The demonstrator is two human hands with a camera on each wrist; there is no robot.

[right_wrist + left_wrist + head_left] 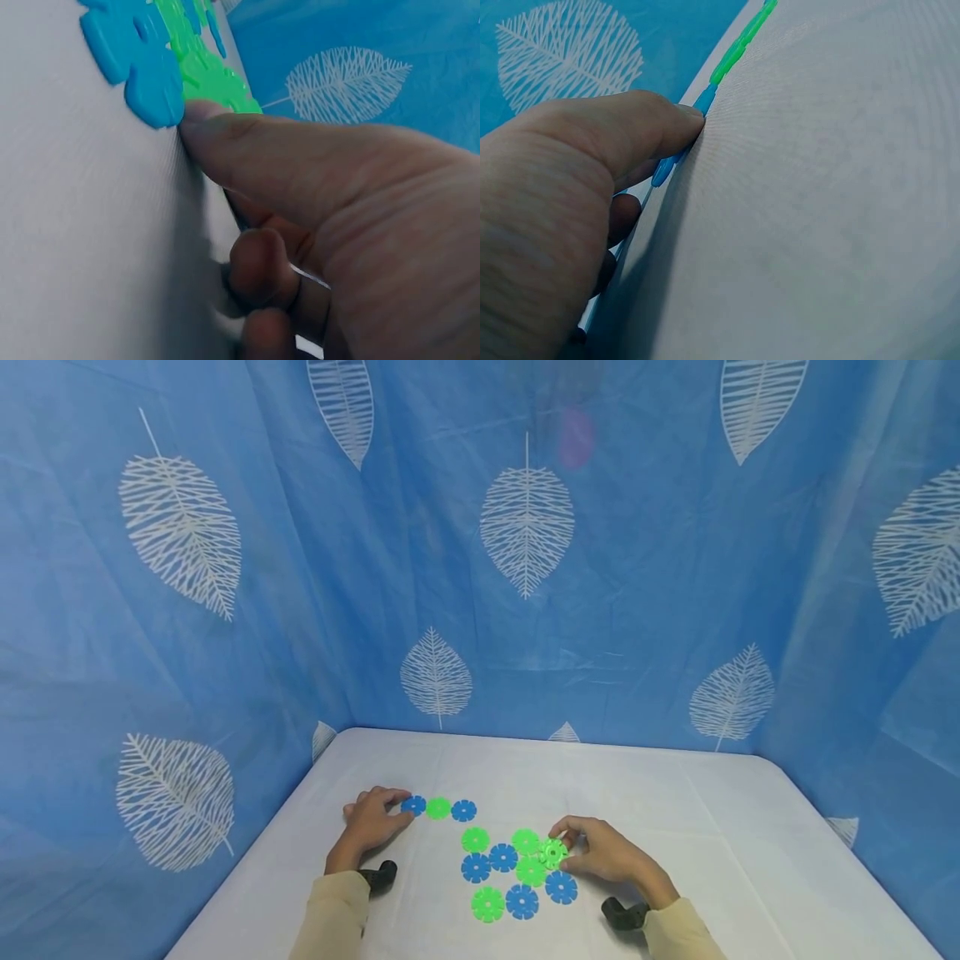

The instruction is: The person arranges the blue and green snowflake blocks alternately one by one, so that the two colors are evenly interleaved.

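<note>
In the head view my left hand (372, 820) pinches a blue notched plastic disc (413, 806) at the left end of a short row. A green disc (438, 808) and another blue disc (464, 811) follow to its right. The left wrist view shows the thumb (682, 124) on that disc's edge, the disc flat on the table. My right hand (609, 850) grips a green disc (553, 853) between thumb and fingers, at the right side of a loose cluster. This disc overlaps other green pieces. The thumb (217, 131) meets its edge in the right wrist view, beside a blue disc (154, 90).
Around the right hand lie several more discs, among them a green one (488, 904) and a blue one (522, 902) at the front. A white cloth covers the table (675, 793). A blue leaf-print curtain (600, 660) stands behind and at both sides.
</note>
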